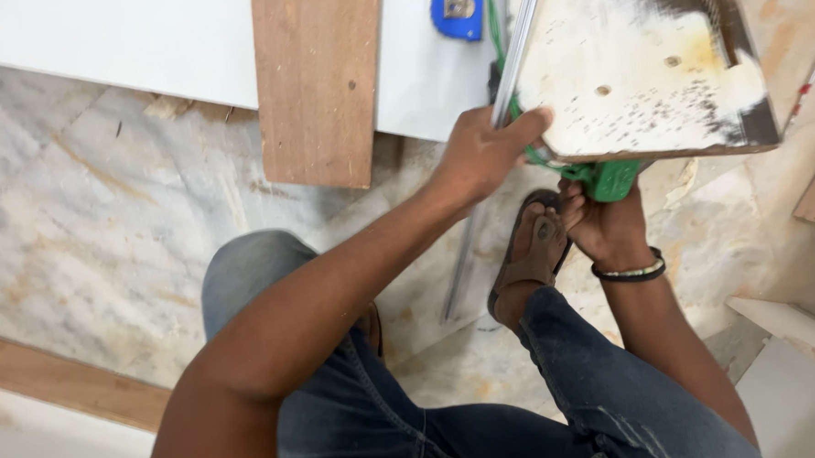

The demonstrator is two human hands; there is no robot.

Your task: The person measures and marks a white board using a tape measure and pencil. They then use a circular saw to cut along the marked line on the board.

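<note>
Marble floor (87, 225) fills most of the view, with a white sheet (143, 39) lying along the far edge and a brown wooden board (317, 86) laid across it, long axis running near-to-far. To the right of that sits a stained, paint-worn board (638, 54) with small holes, its near edge just above both hands.

A thin metal strip (510, 60) runs along that board's left edge — long axis slanting from far right down to near left, continuing past the hands toward the floor by the sandalled foot (530, 256). The left hand (482, 152) is closed around the strip, thumb stretched right and pressed on the board's near-left corner. The right hand (609, 225), bracelet on the wrist, sits lower and to the right, wrapped on a green tool (611, 179) tucked under the board's near edge; how its fingers lie I cannot tell, since the tool and board hide them.

Left hand is the one on the strip, right hand just beside and nearer the person — the two are close but not touching. A green cord (492, 19) trails far along the strip. A blue tape measure (457, 9) rests on the white sheet, far from both hands.
</note>
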